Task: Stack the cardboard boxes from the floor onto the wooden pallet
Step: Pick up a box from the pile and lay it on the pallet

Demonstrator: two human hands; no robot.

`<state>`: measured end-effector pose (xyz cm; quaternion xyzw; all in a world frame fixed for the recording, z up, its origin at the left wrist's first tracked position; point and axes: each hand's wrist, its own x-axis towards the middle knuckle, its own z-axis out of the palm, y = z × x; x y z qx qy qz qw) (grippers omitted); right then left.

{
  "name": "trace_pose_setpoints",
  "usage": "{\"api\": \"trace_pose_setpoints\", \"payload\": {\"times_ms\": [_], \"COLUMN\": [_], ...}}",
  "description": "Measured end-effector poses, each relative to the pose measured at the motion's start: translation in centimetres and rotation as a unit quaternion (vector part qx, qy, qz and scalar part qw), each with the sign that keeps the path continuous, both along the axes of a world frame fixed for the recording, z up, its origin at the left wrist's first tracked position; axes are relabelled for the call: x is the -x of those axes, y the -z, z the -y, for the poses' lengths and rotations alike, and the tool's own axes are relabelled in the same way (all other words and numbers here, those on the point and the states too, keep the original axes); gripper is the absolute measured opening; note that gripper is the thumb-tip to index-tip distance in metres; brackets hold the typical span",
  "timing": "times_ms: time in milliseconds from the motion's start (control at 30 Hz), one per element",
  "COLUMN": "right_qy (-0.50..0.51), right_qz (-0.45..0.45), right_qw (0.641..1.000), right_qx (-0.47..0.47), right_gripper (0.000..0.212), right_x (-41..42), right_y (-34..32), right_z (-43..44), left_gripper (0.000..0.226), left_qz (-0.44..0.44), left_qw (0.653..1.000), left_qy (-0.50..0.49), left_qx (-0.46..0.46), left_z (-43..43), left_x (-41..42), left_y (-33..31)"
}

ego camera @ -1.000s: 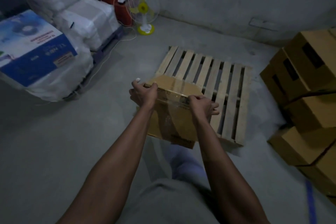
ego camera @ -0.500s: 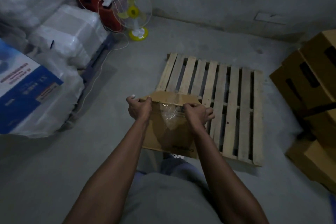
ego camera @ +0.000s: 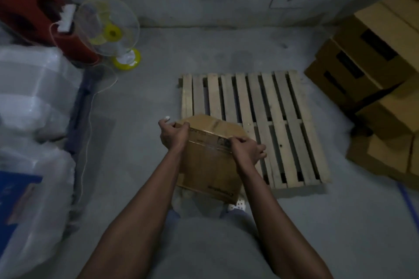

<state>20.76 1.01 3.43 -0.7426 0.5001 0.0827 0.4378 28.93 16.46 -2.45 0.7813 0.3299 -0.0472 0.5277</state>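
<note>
While my left hand and right hand grip the brown cardboard box near the slatted wooden pallet, lowering it flat seems next.

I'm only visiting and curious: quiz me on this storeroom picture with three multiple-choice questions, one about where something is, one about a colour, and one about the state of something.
1. Where does the fan stand relative to the wooden pallet?
A. on it
B. on the floor to its left
C. to its right

2. What colour is the fan's base?
A. red
B. blue
C. yellow

3. The cardboard box in front of the person is:
A. gripped by both hands
B. held by one hand only
C. lying untouched

Answers:
1 B, it stands on bare floor up and left of the pallet.
2 C, the base ring and hub show yellow.
3 A, the left hand and right hand curl over its upper edge.
</note>
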Motion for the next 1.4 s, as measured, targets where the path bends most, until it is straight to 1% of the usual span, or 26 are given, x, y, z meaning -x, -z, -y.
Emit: {"api": "trace_pose_setpoints", "payload": {"times_ms": [100, 233, 400, 533, 667, 700, 800, 833, 900, 933, 1000, 1067, 1133, 1267, 1333, 1400], "right_qy": [0.064, 0.101, 0.133, 0.158, 0.155, 0.151, 0.126, 0.112, 0.087, 0.095, 0.097, 0.088, 0.1, 0.095, 0.1, 0.104], "right_qz": [-0.004, -0.026, -0.031, -0.053, -0.037, -0.033, -0.004, -0.003, -0.001, 0.008, 0.004, -0.002, -0.004, 0.015, 0.018, 0.011], "right_qw": [0.998, 0.994, 0.986, 0.978, 0.959, 0.95, 0.927, 0.924, 0.921, 0.917, 0.916, 0.917, 0.921, 0.942, 0.95, 0.962], "right_qx": [-0.003, -0.027, -0.097, -0.127, -0.236, -0.271, -0.353, -0.365, -0.38, -0.387, -0.39, -0.389, -0.377, -0.32, -0.297, -0.251], "right_gripper": [0.006, 0.006, 0.02, 0.033, 0.054, 0.052, 0.026, 0.025, 0.032, 0.036, 0.039, 0.036, 0.034, 0.041, 0.045, 0.047], "right_x": [-2.8, -4.6, -5.3, -5.7, -5.3, -5.1, -4.6, -4.5, -4.6, -4.7, -5.1, -5.9, -7.0, -11.0, -13.6, -16.6], "right_y": [-0.2, -1.0, -1.3, -1.0, -0.4, -1.0, -3.2, -3.3, -2.9, -2.8, -2.6, -2.0, -1.4, 0.7, 2.2, 3.2], "right_z": [-3.3, -7.3, -10.2, -10.2, -9.3, -9.1, -7.8, -7.3, -6.3, -5.8, -5.2, -4.9, -5.0, -6.2, -7.1, -7.6], "left_gripper": [0.063, 0.062, 0.061, 0.053, 0.049, 0.048, 0.048, 0.048, 0.048, 0.047, 0.047, 0.047, 0.047, 0.046, 0.046, 0.048], "left_qz": [-0.002, -0.008, 0.007, 0.029, 0.033, 0.028, 0.028, 0.032, 0.039, 0.041, 0.049, 0.064, 0.078, 0.089, 0.08, 0.063], "left_qw": [0.997, 0.99, 0.973, 0.959, 0.942, 0.939, 0.93, 0.927, 0.926, 0.927, 0.936, 0.944, 0.947, 0.952, 0.955, 0.961], "left_qy": [0.073, 0.139, 0.231, 0.281, 0.328, 0.337, 0.359, 0.365, 0.367, 0.361, 0.339, 0.313, 0.299, 0.285, 0.28, 0.268], "left_qx": [0.011, 0.023, 0.008, -0.028, -0.061, -0.065, -0.074, -0.076, -0.084, -0.088, -0.087, -0.086, -0.088, -0.07, -0.057, -0.039], "left_z": [-2.4, -5.1, -4.8, -2.1, 0.4, 0.8, 2.2, 2.7, 3.2, 3.3, 3.2, 3.0, 3.0, 2.2, 1.4, 0.3], "left_x": [-4.7, -9.1, -14.0, -15.5, -15.9, -16.0, -16.6, -16.7, -16.8, -16.8, -16.9, -17.1, -17.9, -21.4, -23.9, -26.7], "left_y": [0.0, -1.0, -2.5, -4.0, -4.7, -4.8, -4.8, -4.8, -4.5, -4.3, -4.0, -3.8, -4.0, -3.6, -3.1, -2.5]}}
